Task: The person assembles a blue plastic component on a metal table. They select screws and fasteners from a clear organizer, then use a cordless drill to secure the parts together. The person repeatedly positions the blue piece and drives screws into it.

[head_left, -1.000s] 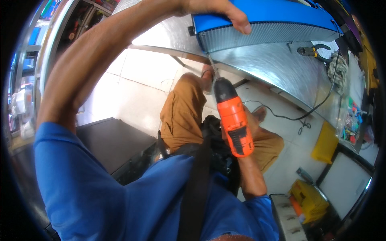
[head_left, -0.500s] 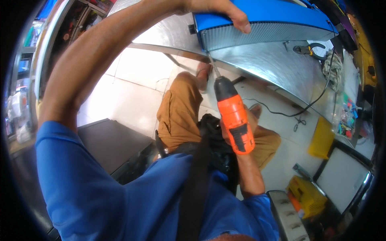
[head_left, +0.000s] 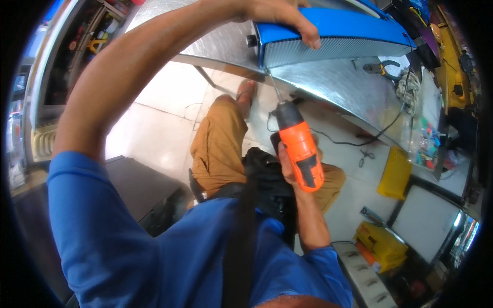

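Observation:
My left hand [head_left: 287,16] reaches over a blue metal casing [head_left: 341,25] with a ribbed grey side. The thumb presses on its near upper edge, and the other fingers are partly cut off by the picture's top edge. In my right hand [head_left: 285,163] is an orange and black cordless drill [head_left: 300,149], gripped by its handle. Its long thin bit points up to the casing's lower left corner, where the tip seems to touch. The casing lies along the front edge of a metal workbench [head_left: 334,84], a black knob at its left end.
Pliers [head_left: 382,68] with black and yellow handles lie right of the casing, beside a rag [head_left: 409,92]. A dark cable [head_left: 382,134] hangs off the bench. Yellow bins [head_left: 381,245] and a drawer unit [head_left: 365,277] stand at lower right. A dark box [head_left: 144,185] is at my left.
The view has shifted slightly, moving the bench items left in the picture. My left hand stays on the casing, and the drill bit stays at its lower left corner.

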Demonstrator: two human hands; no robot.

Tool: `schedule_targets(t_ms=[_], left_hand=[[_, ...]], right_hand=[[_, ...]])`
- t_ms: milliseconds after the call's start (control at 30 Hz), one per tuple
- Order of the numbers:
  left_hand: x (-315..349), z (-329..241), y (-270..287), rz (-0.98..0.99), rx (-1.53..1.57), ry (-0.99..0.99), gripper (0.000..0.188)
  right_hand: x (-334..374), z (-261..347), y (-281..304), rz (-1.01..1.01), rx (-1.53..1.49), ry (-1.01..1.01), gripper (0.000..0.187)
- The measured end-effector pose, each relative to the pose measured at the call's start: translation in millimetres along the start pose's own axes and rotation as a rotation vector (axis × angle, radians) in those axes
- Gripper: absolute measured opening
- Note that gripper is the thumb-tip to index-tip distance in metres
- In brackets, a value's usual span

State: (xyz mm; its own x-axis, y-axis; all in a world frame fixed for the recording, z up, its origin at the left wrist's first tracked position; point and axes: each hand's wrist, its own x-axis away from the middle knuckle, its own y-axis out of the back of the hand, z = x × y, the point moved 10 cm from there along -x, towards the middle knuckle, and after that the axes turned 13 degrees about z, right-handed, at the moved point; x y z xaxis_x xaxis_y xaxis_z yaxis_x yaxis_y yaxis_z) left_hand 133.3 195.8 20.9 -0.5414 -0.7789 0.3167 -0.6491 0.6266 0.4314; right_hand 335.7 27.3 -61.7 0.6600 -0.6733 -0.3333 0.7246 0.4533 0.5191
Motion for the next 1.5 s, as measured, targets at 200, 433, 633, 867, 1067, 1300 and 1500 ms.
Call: schedule_targets(t_ms=[200,433,633,867,1067,1300,1500], left_hand=[[-3,-1,-4,0.031,0.052,-0.044,0.075],[-4,-6,-3,0.002,0.031,-0.189,0.091],[50,-40,-14,-0.261,-0.491,-0.294,0.097],[103,-30,-77,-0.456,-1.025,-0.439,0.038],[103,-28,-79,-0.524,-0.985,-0.416,0.009],[102,-30,-78,-0.525,-0.994,-0.384,0.010],[100,-29,-79,-0.538,-0.997,-0.371,0.011]], right_hand=[[1,1,6,-0.032,-0.039,-0.056,0.014],[0,20,17,-0.096,0.012,-0.033,0.016],[14,-12,12,-0.036,-0.122,-0.178,0.016],[24,-30,2,0.004,-0.191,-0.260,0.012],[18,-15,10,-0.051,-0.130,-0.197,0.012],[21,0,8,-0.025,0.222,-0.037,0.010],[22,-11,10,-0.036,0.014,-0.131,0.009]])
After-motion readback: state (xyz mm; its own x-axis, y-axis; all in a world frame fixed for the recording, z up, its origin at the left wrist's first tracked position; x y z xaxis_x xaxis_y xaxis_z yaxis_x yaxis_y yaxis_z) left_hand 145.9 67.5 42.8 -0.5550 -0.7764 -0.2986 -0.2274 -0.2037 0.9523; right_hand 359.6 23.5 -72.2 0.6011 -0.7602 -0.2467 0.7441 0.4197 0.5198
